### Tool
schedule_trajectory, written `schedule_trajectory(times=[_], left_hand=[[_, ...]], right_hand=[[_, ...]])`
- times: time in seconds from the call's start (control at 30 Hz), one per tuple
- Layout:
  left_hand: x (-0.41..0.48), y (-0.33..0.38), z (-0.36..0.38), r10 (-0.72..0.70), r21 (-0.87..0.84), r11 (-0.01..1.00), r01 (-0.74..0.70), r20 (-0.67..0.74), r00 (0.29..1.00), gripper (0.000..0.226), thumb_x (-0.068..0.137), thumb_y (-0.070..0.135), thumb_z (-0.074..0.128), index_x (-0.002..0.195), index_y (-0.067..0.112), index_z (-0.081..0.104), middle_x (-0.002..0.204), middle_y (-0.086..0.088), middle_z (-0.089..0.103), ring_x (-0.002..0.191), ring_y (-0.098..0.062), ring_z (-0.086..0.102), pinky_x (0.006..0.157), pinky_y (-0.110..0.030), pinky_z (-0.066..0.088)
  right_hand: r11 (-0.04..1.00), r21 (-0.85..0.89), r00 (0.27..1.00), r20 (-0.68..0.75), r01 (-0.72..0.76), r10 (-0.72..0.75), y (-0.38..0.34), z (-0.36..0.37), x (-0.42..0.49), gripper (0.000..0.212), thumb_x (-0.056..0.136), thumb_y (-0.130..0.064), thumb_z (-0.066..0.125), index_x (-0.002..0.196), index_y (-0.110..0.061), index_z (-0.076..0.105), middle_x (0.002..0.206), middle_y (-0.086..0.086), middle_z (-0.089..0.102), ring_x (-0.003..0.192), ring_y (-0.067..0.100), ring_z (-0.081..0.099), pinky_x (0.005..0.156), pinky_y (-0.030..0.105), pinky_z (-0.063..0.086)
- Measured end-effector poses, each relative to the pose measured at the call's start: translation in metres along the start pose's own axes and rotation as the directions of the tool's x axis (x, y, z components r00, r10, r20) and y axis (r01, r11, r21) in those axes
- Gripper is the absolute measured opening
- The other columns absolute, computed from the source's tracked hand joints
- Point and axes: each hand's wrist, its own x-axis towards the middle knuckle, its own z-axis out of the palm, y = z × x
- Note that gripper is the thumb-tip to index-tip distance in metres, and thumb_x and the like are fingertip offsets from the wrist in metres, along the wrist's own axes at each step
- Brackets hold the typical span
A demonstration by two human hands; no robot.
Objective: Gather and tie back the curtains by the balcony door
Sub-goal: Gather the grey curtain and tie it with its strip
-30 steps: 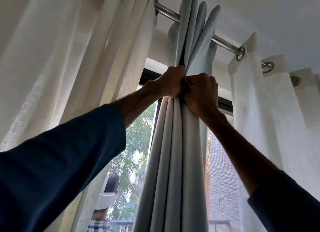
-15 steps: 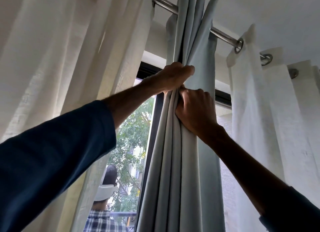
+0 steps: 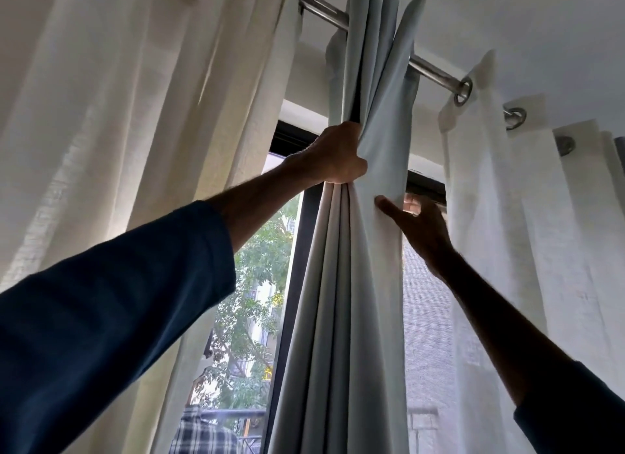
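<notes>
The left hand (image 3: 333,161) clamps the curtain (image 3: 341,284) pleats bunched, while the right hand (image 3: 417,225), fingers spread, reaches from three o'clock for loose fabric.

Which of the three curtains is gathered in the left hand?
The pale grey-blue middle curtain, bunched in the left hand; the cream one and white one hang loose.

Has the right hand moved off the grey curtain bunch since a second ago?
Yes. The right hand has let go and shifted right and down, toward the white sheer curtain; only its thumb touches the grey curtain.
</notes>
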Motion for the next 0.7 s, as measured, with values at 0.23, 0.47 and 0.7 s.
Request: schedule_trajectory(times=[0.23, 0.47, 0.7], left_hand=[[0.006, -0.014, -0.007, -0.058, -0.226, 0.971, 0.077, 0.089, 0.994, 0.026, 0.097, 0.011, 0.055, 0.121, 0.007, 0.045, 0.112, -0.007, 0.051, 0.102, -0.019, 0.05, 0.077, -0.025, 0.04], [0.007, -0.029, -0.007, -0.095, -0.276, 0.954, 0.117, 0.092, 0.991, 0.065, 0.1, 0.014, 0.054, 0.153, -0.001, 0.02, 0.144, -0.012, 0.037, 0.131, -0.022, 0.038, 0.093, -0.022, 0.032], [0.009, -0.026, -0.007, -0.121, -0.453, 0.872, 0.183, 0.163, 0.979, 0.071, 0.086, 0.019, 0.069, 0.147, 0.005, 0.034, 0.14, -0.007, 0.048, 0.125, -0.024, 0.051, 0.104, -0.037, 0.048]], right_hand=[[0.789, 0.544, 0.904, 0.426, -0.286, 0.034, -0.005, 0.034, -0.006, 0.048, 0.096, -0.042, 0.065, 0.131, -0.01, 0.065, 0.124, 0.014, 0.071, 0.116, 0.033, 0.067, 0.095, 0.047, 0.056], [0.757, 0.584, 0.937, 0.331, -0.293, 0.107, -0.004, 0.043, -0.01, 0.058, 0.085, -0.045, 0.076, 0.127, -0.006, 0.067, 0.12, 0.012, 0.073, 0.112, 0.031, 0.07, 0.099, 0.05, 0.055], [0.673, 0.598, 0.858, 0.501, -0.435, 0.11, -0.008, 0.017, -0.018, 0.053, 0.093, -0.042, 0.068, 0.136, -0.012, 0.063, 0.129, 0.01, 0.069, 0.117, 0.027, 0.067, 0.103, 0.046, 0.053]])
